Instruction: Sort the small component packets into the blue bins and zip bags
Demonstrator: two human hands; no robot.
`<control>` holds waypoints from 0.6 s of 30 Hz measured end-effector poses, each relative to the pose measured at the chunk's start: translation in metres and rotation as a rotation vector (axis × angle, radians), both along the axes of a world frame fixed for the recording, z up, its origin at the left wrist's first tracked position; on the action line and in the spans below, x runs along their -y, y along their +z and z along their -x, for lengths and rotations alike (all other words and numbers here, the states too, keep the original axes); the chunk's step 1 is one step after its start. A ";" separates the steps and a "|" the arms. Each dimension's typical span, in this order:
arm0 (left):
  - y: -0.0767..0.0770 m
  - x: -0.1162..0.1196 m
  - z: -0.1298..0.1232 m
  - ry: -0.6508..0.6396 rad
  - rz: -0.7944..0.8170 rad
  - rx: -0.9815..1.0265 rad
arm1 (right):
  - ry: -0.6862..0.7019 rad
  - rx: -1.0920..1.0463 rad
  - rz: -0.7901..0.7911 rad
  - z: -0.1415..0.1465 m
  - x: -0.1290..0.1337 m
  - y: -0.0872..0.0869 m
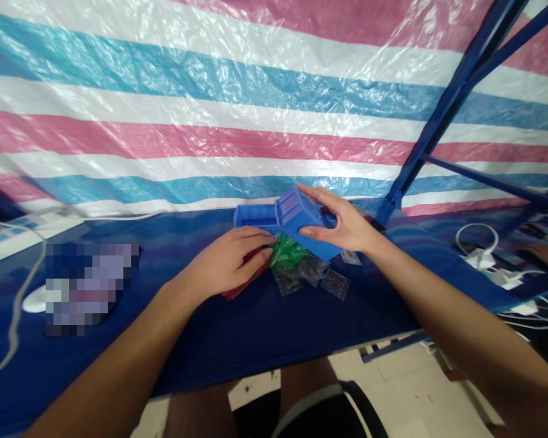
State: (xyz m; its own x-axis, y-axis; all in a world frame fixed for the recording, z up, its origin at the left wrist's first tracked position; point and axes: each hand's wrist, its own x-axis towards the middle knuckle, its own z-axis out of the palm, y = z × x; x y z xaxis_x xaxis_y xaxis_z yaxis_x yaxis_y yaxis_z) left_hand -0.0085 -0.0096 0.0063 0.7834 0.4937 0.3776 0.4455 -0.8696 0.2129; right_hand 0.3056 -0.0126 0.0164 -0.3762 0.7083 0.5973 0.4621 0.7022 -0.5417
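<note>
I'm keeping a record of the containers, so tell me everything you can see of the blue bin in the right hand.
The blue bin looks like rigid plastic, with raised ribs on a visible face. It is tipped over at a slant, its inside hidden from view. The right hand grips it, thumb nearer the camera. Green packets and small clear bags lie by its lower edge; another bin sits beside it.

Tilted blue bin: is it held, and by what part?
The right hand holds the tilted blue bin, thumb on its near side, fingers at its upper edge. The left hand is at something red; whether it grips cannot be told.
</note>
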 end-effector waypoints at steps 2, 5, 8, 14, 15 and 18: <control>0.002 0.002 0.000 -0.003 0.001 0.000 | -0.006 0.025 -0.041 -0.011 -0.003 0.005; 0.005 0.004 0.001 0.013 0.007 0.004 | -0.002 -0.022 -0.027 -0.027 -0.007 0.011; 0.007 0.007 0.000 0.002 0.037 0.031 | -0.003 -0.118 0.026 -0.034 -0.009 0.015; 0.007 0.012 -0.003 -0.024 0.103 -0.019 | 0.010 -0.283 0.087 -0.035 -0.003 0.021; 0.007 0.012 -0.003 -0.025 0.108 -0.032 | -0.002 -0.307 0.109 -0.037 -0.004 0.021; 0.007 0.013 -0.003 -0.026 0.109 -0.050 | -0.041 -0.466 0.197 -0.041 -0.008 0.019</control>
